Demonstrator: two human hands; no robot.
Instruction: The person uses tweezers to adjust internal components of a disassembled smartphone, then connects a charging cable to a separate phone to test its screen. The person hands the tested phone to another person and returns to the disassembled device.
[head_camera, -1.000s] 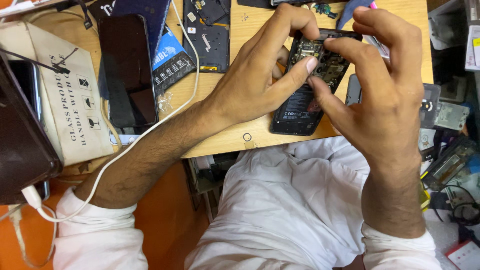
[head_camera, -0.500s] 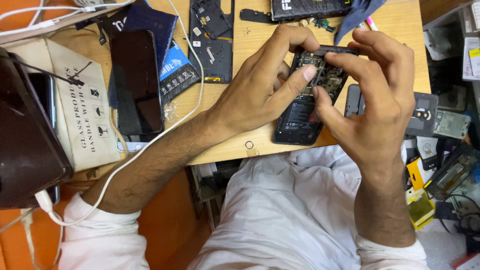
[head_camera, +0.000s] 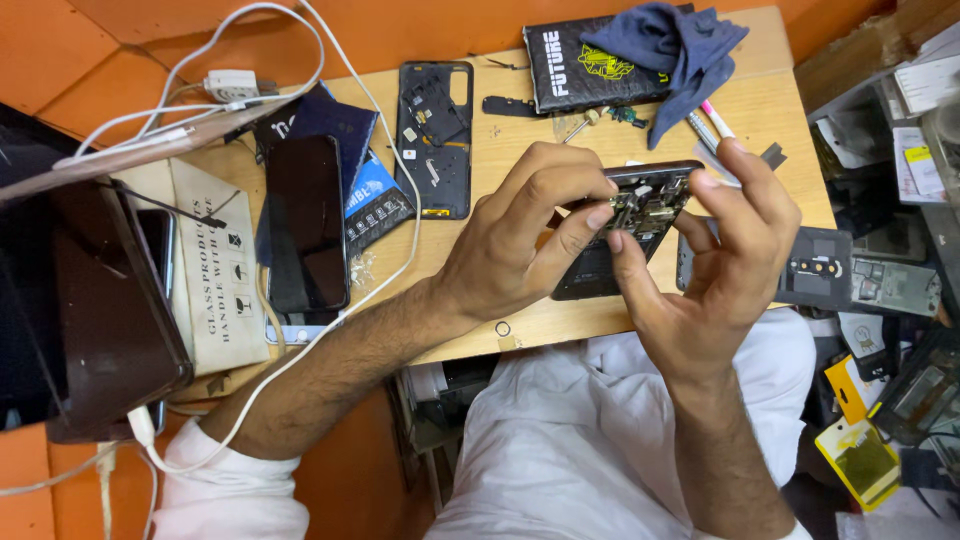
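Observation:
An opened black smartphone (head_camera: 640, 215) with its circuit board showing lies tilted over the wooden table (head_camera: 520, 130). My left hand (head_camera: 515, 245) grips its left side, thumb and forefinger pinched at the board's top. My right hand (head_camera: 715, 275) holds the right edge, with the thumb pressing on the board and the fingers curled over the top corner. A black phone back cover (head_camera: 815, 268) lies just right of my right hand.
A black phone frame (head_camera: 435, 135), a dark intact phone (head_camera: 305, 222) on a blue box, a cream carton (head_camera: 215, 265), a white cable (head_camera: 400, 180), a black box (head_camera: 590, 60) under a blue cloth (head_camera: 665, 45), pens (head_camera: 705, 125) and a small ring (head_camera: 502, 328) lie about.
The view has shifted so the table sits lower in frame. Both hands stay on the opened phone, and my left fingers have pinched closer onto the board's top.

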